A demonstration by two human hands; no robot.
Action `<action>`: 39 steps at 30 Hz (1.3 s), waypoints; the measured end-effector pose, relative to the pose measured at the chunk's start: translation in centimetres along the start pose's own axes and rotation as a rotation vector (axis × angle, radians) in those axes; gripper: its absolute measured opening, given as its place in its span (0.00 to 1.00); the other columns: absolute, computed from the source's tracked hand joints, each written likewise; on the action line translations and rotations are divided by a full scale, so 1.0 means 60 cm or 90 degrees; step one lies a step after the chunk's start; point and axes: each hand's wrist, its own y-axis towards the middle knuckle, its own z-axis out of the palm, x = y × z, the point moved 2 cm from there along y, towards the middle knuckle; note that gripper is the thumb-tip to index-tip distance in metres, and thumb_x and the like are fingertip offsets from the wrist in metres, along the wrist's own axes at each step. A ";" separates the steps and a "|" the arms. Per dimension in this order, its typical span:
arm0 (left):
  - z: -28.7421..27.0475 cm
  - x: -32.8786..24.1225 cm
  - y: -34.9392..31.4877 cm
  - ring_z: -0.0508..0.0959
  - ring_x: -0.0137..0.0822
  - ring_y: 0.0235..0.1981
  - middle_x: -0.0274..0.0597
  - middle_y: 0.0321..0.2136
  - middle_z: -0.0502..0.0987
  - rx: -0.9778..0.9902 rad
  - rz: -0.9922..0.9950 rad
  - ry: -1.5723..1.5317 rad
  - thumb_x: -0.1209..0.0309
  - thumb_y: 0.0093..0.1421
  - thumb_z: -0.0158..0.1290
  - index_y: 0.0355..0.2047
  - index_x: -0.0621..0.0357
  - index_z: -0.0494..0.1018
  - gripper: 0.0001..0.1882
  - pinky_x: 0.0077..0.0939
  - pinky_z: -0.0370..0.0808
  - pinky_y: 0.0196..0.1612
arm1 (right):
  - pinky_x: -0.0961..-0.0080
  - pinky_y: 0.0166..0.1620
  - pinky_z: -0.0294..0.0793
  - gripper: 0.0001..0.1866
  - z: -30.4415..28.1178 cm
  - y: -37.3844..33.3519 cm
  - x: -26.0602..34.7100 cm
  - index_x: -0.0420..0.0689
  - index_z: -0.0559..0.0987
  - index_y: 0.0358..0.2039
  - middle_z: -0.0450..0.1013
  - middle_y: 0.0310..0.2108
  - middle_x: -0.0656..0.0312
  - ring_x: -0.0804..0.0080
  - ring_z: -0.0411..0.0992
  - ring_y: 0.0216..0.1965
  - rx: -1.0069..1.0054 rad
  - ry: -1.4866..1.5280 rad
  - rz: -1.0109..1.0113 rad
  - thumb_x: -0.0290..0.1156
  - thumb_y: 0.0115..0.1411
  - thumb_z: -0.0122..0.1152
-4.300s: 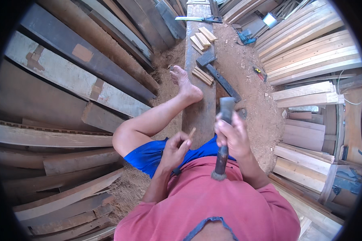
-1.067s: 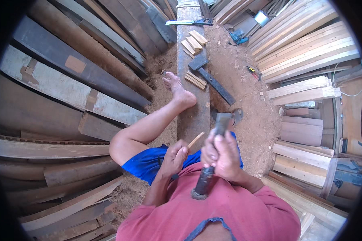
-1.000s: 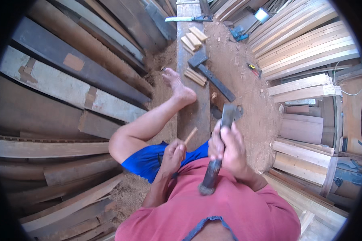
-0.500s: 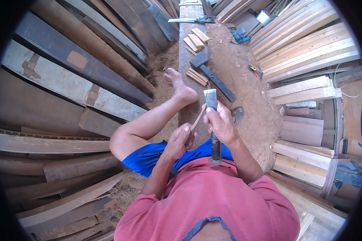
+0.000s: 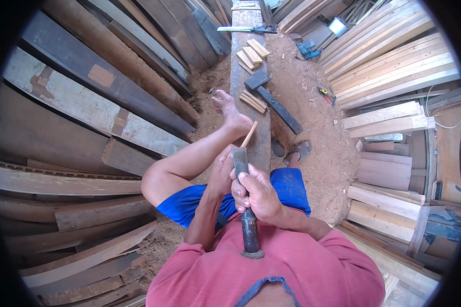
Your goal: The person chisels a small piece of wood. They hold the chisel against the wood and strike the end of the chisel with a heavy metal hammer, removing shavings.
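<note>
My right hand (image 5: 258, 190) is closed around a wide chisel (image 5: 241, 162), its metal blade pointing away from me and its dark handle end close to my chest. Just left of it and partly behind the blade, my left hand (image 5: 222, 171) is closed on a thin wooden stick (image 5: 249, 134), whose tip sticks out beyond the chisel. The two hands are close together over my lap. Ahead of them a mallet (image 5: 274, 100) with a dark head lies on the bench, its handle reaching over the right edge.
Small wood strips (image 5: 253, 102) and short wood pieces (image 5: 252, 53) lie on the narrow bench (image 5: 241, 33), with a handsaw (image 5: 248, 28) across its far part. A blue power tool (image 5: 307, 49) and a screwdriver (image 5: 325, 94) are on the sawdust-covered floor. Stacked boards (image 5: 87, 128) line both sides.
My right hand has drawn the chisel left and toward my chest, so its blade now overlaps my left hand. The left hand has moved slightly forward with the stick.
</note>
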 end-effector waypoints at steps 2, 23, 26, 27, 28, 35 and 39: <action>0.007 -0.007 -0.010 0.64 0.16 0.28 0.25 0.25 0.66 -0.002 0.019 0.000 0.61 0.73 0.38 0.35 0.54 0.68 0.14 0.14 0.64 0.31 | 0.83 0.20 0.68 0.11 0.004 -0.006 0.005 0.41 0.66 0.42 0.61 0.22 0.68 0.86 0.57 0.16 -0.003 -0.021 -0.002 0.36 0.70 0.40; 0.012 0.005 -0.001 0.65 0.22 0.20 0.31 0.20 0.67 -0.092 -0.067 -0.141 0.55 0.72 0.40 0.33 0.55 0.69 0.18 0.17 0.64 0.23 | 0.79 0.20 0.67 0.08 -0.026 0.014 0.031 0.44 0.67 0.43 0.63 0.23 0.68 0.83 0.58 0.16 -0.041 0.058 -0.050 0.33 0.70 0.42; 0.008 -0.016 0.031 0.65 0.22 0.23 0.30 0.22 0.68 -0.095 0.010 -0.073 0.56 0.72 0.38 0.33 0.56 0.70 0.19 0.17 0.65 0.27 | 0.79 0.20 0.68 0.08 0.003 0.018 0.009 0.44 0.67 0.42 0.62 0.22 0.68 0.83 0.59 0.15 0.007 0.026 0.025 0.35 0.70 0.43; 0.007 -0.027 0.035 0.66 0.22 0.24 0.30 0.23 0.68 -0.085 0.009 -0.057 0.57 0.73 0.37 0.33 0.57 0.71 0.20 0.17 0.65 0.29 | 0.78 0.20 0.67 0.09 0.007 0.017 0.010 0.44 0.67 0.42 0.62 0.21 0.68 0.83 0.59 0.15 0.019 0.008 0.007 0.36 0.70 0.44; 0.006 -0.032 0.029 0.66 0.22 0.24 0.30 0.23 0.68 -0.083 0.005 -0.057 0.57 0.73 0.37 0.33 0.57 0.71 0.20 0.17 0.65 0.29 | 0.78 0.20 0.67 0.09 0.007 0.011 0.008 0.44 0.67 0.42 0.62 0.21 0.68 0.83 0.59 0.15 0.016 0.010 0.006 0.36 0.70 0.44; 0.013 -0.038 -0.030 0.68 0.28 0.21 0.39 0.19 0.68 -0.065 0.138 0.295 0.61 0.72 0.35 0.29 0.63 0.71 0.22 0.29 0.67 0.26 | 0.80 0.20 0.67 0.09 0.004 -0.016 0.026 0.44 0.65 0.41 0.61 0.20 0.68 0.84 0.58 0.15 -0.015 -0.007 -0.063 0.35 0.71 0.40; -0.003 -0.001 -0.102 0.66 0.25 0.17 0.32 0.14 0.64 -0.016 -0.028 0.216 0.59 0.72 0.36 0.26 0.61 0.69 0.23 0.24 0.64 0.22 | 0.78 0.20 0.66 0.09 -0.003 -0.047 0.066 0.45 0.65 0.43 0.60 0.21 0.67 0.82 0.57 0.14 -0.008 -0.030 -0.174 0.36 0.71 0.41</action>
